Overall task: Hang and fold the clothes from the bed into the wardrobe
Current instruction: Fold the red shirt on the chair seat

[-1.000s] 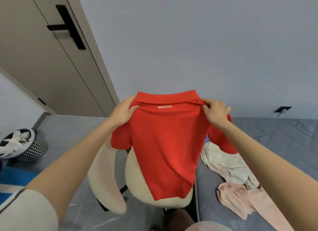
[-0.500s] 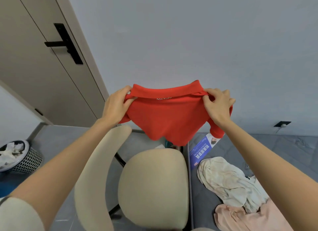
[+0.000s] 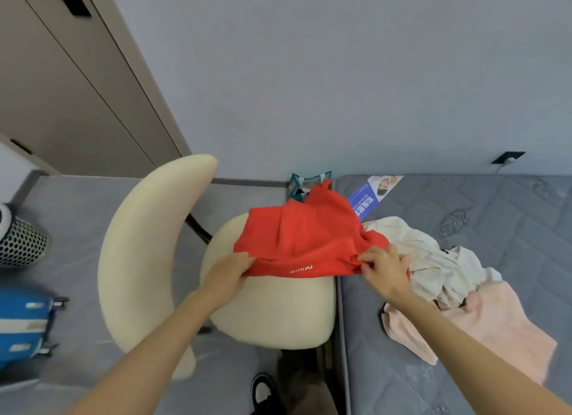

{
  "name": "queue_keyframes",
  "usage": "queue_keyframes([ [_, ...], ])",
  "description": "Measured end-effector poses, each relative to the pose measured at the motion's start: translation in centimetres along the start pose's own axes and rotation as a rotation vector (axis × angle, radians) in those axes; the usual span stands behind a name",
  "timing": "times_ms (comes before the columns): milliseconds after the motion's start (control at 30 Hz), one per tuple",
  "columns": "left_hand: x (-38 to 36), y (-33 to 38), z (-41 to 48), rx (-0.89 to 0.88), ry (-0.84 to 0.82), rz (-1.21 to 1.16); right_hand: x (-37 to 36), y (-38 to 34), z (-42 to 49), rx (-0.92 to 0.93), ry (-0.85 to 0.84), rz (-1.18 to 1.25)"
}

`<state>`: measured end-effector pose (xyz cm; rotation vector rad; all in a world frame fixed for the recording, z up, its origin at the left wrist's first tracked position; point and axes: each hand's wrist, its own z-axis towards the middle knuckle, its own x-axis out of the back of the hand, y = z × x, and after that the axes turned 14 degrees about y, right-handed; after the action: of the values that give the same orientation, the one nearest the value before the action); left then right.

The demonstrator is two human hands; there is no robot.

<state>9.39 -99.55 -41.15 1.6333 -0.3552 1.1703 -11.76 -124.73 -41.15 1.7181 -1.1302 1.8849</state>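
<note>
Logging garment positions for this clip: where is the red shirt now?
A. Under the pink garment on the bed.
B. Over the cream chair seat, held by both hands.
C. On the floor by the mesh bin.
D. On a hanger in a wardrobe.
B: the shirt is spread over the chair seat, with the left hand and right hand each holding its near edge.

White "MINISO" on red shirt [image 3: 309, 238]; blue leaflet [image 3: 362, 200] print illegible.

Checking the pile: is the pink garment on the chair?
No, the pink garment lies on the bed; the chair holds only the red shirt.
</note>
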Motion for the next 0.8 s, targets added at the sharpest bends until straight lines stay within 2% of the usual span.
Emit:
queue_keyframes([
  [67, -4.0, -1.8, -2.1, -0.01, -0.13, 0.106, -3.7, 1.8, -2.3, 0.013, -0.088, -0.059],
  [200, -11.0, -4.1, -6.4, -0.03, -0.281, 0.302, -9.4, 4.6, -6.8, 0.014, -0.249, -0.164],
  [300, -14.7, -4.6, -8.8, -0.024, -0.365, 0.36, -13.3, 6.5, -9.5, 0.042, -0.307, -0.226],
  [400, -17.8, -5.1, -10.3, -0.087, -0.358, 0.493, -16.4, 8.2, -11.6, 0.079, -0.44, -0.331],
  [467, -19.5, -5.8, -11.7, -0.008, -0.434, 0.504, -17.7, 9.2, -12.7, 0.023, -0.501, -0.321],
  [533, -20.7, -6.2, -12.7, 0.104, -0.572, 0.521, -18.2, 10.1, -13.1, -0.09, -0.396, -0.181],
  [567, -21.0, -6.0, -12.6, 0.135, -0.578, 0.503, -18.2, 10.5, -13.0, -0.163, -0.288, -0.057],
  [667, -22.3, -5.2, -12.1, 0.177, -0.411, 0.392, -17.7, 11.4, -12.0, -0.3, 0.014, 0.216],
  [800, -24.1, -2.9, -8.8, 0.193, -0.187, 0.226, -17.0, 11.7, -8.1, -0.253, 0.186, 0.294],
])
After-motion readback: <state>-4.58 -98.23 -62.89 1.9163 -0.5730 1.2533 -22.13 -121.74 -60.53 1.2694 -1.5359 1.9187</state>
